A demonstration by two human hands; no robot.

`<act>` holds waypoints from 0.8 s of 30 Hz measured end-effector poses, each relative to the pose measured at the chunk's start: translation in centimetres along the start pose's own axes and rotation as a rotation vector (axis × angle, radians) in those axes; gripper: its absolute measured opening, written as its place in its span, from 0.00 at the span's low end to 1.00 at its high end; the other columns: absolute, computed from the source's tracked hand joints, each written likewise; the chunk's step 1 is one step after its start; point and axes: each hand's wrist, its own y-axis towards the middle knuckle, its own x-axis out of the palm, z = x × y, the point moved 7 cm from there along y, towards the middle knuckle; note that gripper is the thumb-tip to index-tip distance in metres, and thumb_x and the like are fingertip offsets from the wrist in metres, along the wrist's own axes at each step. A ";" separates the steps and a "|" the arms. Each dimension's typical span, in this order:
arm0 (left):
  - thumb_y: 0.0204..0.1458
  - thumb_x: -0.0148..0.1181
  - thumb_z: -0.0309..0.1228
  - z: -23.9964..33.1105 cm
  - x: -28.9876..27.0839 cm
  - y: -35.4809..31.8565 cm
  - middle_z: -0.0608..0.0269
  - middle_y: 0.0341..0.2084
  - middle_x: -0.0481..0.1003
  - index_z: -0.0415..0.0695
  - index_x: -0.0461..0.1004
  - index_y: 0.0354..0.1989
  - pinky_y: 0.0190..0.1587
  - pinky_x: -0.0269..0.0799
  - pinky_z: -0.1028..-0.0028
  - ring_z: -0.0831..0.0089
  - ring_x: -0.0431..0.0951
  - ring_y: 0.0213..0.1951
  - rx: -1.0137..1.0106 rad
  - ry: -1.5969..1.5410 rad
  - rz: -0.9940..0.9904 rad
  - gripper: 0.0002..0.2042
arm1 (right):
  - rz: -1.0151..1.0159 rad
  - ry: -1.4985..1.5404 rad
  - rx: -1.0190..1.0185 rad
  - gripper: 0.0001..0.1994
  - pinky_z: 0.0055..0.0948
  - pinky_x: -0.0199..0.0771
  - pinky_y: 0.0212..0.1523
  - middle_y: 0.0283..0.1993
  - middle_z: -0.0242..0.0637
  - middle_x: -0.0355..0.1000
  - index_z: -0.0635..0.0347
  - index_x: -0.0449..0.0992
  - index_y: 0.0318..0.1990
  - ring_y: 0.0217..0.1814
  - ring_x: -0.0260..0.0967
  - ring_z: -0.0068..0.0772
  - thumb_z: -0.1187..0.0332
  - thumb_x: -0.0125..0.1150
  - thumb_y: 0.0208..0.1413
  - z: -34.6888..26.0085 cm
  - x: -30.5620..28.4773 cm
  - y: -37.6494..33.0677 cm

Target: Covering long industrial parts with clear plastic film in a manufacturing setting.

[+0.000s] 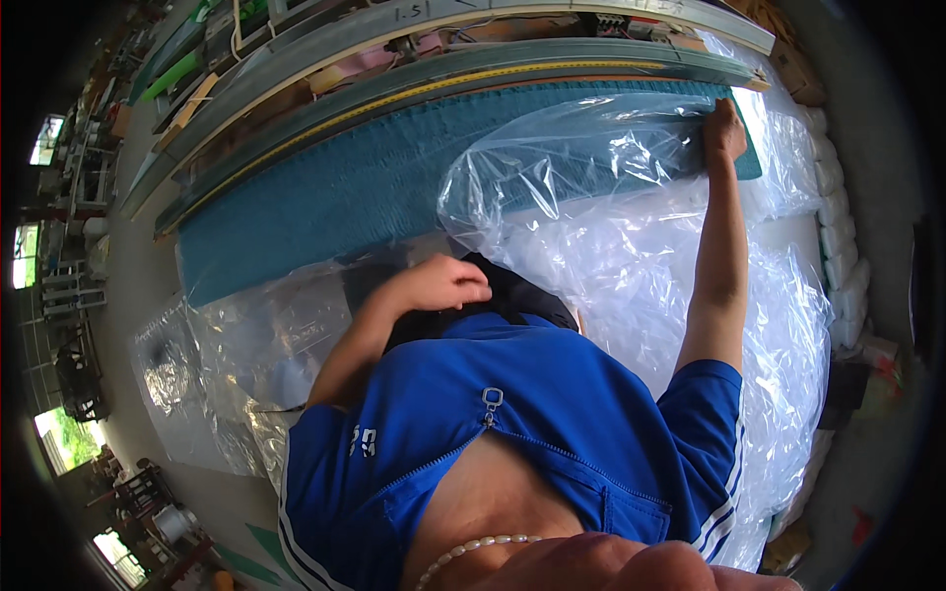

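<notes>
A long teal ribbed cloth piece [325, 202] lies across the work surface in front of me. Clear plastic film [552, 158] covers its right part and bunches toward my body. At the far right end of the cloth, my right hand [726, 130] is closed at the film's edge, arm stretched out. The fingertips are partly hidden, so how much cloth is in the grip does not show. My left hand [445, 283] hovers before my waist, with loosely bent fingers and nothing visible in them.
A yellow measuring strip [424, 94] runs along a metal rail behind the cloth. Farther back lies another long metal beam [345, 51]. More crumpled clear plastic [680, 286] spreads to my right, and white stacked bundles [838, 236] line the right edge.
</notes>
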 end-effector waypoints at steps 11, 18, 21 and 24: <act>0.48 0.51 0.25 0.1 -0.4 6.5 0.50 0.30 0.74 0.40 0.73 0.37 0.40 0.68 0.67 0.60 0.75 0.35 0.614 0.321 0.574 0.09 | -0.009 0.024 -0.020 0.13 0.46 0.68 0.36 0.37 0.46 0.74 0.47 0.70 0.37 0.41 0.71 0.52 0.55 0.39 0.58 -0.8 0.4 0.5; 0.51 0.55 0.35 17.1 -18.3 -24.6 0.51 0.35 0.71 0.43 0.54 0.57 0.25 0.73 0.75 0.70 0.74 0.27 1.433 -0.524 0.428 0.26 | 0.117 0.501 0.113 0.13 0.34 0.65 0.40 0.36 0.39 0.74 0.55 0.74 0.35 0.39 0.69 0.40 0.58 0.45 0.54 6.1 2.9 3.1; 0.49 0.57 0.41 17.1 -14.7 -25.0 0.51 0.49 0.67 0.44 0.49 0.61 0.49 0.68 0.66 0.65 0.70 0.48 1.538 -0.560 0.877 0.33 | 0.103 0.700 0.130 0.16 0.32 0.63 0.37 0.31 0.39 0.72 0.60 0.73 0.33 0.31 0.64 0.34 0.57 0.46 0.55 5.0 3.5 3.3; 0.46 0.62 0.39 7.8 -10.7 -16.3 0.58 0.53 0.64 0.43 0.52 0.60 0.59 0.56 0.66 0.67 0.62 0.56 0.996 -0.318 0.961 0.35 | 0.132 0.729 0.143 0.17 0.32 0.63 0.37 0.30 0.42 0.72 0.61 0.73 0.33 0.29 0.63 0.35 0.56 0.46 0.55 4.4 3.6 2.9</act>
